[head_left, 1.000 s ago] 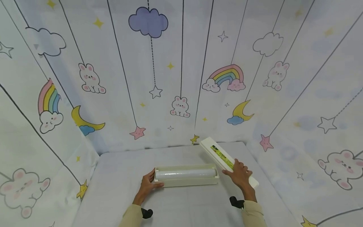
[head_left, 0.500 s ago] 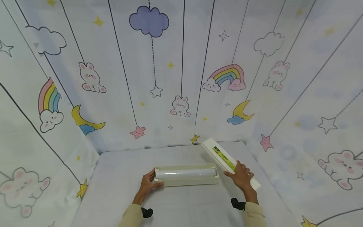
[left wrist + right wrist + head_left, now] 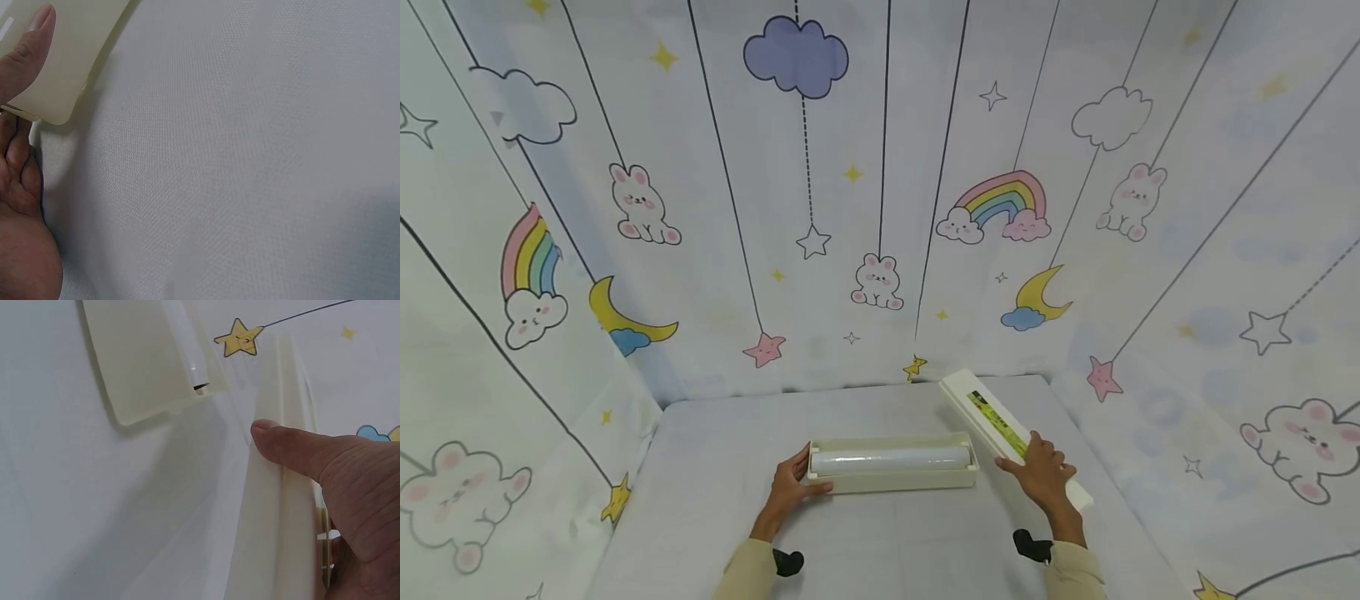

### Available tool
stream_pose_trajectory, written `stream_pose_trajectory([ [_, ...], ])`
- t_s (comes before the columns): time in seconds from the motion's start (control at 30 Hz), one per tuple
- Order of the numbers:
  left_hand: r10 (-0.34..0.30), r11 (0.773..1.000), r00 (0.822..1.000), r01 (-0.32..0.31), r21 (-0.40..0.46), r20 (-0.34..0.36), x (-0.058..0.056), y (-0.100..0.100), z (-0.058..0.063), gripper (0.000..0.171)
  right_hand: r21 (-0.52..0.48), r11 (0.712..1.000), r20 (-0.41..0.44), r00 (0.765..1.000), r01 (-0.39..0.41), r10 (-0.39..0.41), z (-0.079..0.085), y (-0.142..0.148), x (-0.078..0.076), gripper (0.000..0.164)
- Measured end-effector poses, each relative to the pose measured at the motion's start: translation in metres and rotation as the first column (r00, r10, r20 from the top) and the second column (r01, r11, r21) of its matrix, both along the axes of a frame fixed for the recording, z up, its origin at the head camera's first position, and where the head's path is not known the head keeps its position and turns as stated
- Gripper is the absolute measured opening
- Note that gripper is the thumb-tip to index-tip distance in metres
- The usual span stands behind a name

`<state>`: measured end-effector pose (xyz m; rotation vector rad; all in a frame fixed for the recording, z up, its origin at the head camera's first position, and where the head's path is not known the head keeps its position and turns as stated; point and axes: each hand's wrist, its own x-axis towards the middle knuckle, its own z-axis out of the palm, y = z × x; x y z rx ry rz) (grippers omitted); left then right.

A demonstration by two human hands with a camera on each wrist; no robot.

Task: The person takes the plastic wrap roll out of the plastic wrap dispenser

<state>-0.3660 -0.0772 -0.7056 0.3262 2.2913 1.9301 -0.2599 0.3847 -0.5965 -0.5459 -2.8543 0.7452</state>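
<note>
A long cream dispenser box (image 3: 895,483) lies open-topped on the white-covered table, with a shiny roll of clear wrap (image 3: 891,460) inside. My left hand (image 3: 790,487) grips its left end, thumb on the front wall and fingers round behind; the left wrist view shows that thumb on the box corner. In my right hand (image 3: 1041,471) is the long cream lid (image 3: 958,387), which bears a green and yellow label (image 3: 996,421). It is held tilted to the right of the box, apart from it. In the right wrist view my thumb (image 3: 281,444) presses the lid's side; most other fingers are hidden.
The table (image 3: 715,450) has a white cloth cover. Behind it and on both sides stand fabric walls (image 3: 820,308) printed with bunnies, stars, clouds and rainbows. A black wrist strap piece (image 3: 1032,546) sits by the right sleeve, another (image 3: 788,563) by the left.
My right hand has moved slightly to the right and toward me, carrying the lid a little farther from the box. The left hand and the box have stayed in place.
</note>
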Motion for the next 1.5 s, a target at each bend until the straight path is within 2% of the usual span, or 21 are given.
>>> stream_pose_trajectory([
  [0.33,0.002,1.0,1.0,-0.002,-0.006,-0.007,0.0,0.001,0.001,0.103,-0.018,1.0,0.046,0.999,0.024,-0.023,-0.002,0.005,0.002,0.106],
  [0.93,0.008,1.0,1.0,-0.008,-0.003,-0.008,0.004,0.002,0.005,0.102,-0.033,0.997,0.064,0.996,0.063,-0.06,-0.014,0.01,0.007,0.102],
  [1.1,0.009,1.0,0.999,-0.01,-0.015,-0.052,0.004,0.002,0.003,0.102,-0.033,0.997,0.052,0.997,0.063,-0.061,-0.018,0.012,0.01,0.102],
  [1.23,0.011,0.998,0.992,-0.019,-0.062,-0.129,0.005,0.001,0.001,0.099,-0.025,0.997,0.051,0.996,0.079,-0.078,-0.019,0.012,0.015,0.1],
  [1.33,0.007,0.998,0.993,-0.015,-0.058,-0.122,0.005,0.001,0.001,0.1,-0.018,0.996,0.058,0.994,0.092,-0.09,-0.02,0.013,0.017,0.1],
  [1.5,0.002,1.0,1.0,-0.002,-0.009,-0.028,0.001,0.001,0.002,0.103,0.0,0.994,0.056,0.993,0.107,-0.107,-0.021,0.013,0.019,0.098],
])
